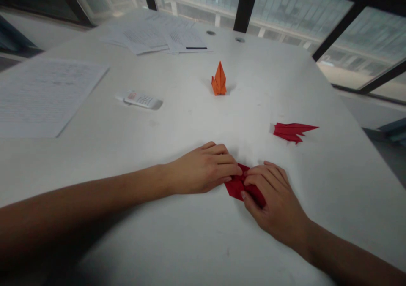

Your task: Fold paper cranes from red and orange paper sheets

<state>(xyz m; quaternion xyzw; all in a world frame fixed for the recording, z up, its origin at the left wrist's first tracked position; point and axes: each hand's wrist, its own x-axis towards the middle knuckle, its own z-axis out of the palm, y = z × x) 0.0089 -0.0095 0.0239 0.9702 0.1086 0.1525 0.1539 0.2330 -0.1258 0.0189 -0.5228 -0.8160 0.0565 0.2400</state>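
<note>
A partly folded piece of red origami paper (234, 188) lies on the white table between my hands. My left hand (209, 167) presses its closed fingertips onto the paper's left and upper side. From the right, my right hand (272, 193) grips the same paper, its thumb at the near edge and its fingers curled over the top. The fingers hide much of the paper. Beyond my right hand, a folded red origami figure (293, 130) lies on its side with a long point facing right. Farther back, an orange origami figure (219, 81) stands upright.
A white remote control (142, 100) lies left of the orange figure. Printed sheets (47, 96) cover the table's left side, and more papers (155, 34) spread at the back. Two round table fittings (240, 39) sit near the far edge, below dark-framed windows.
</note>
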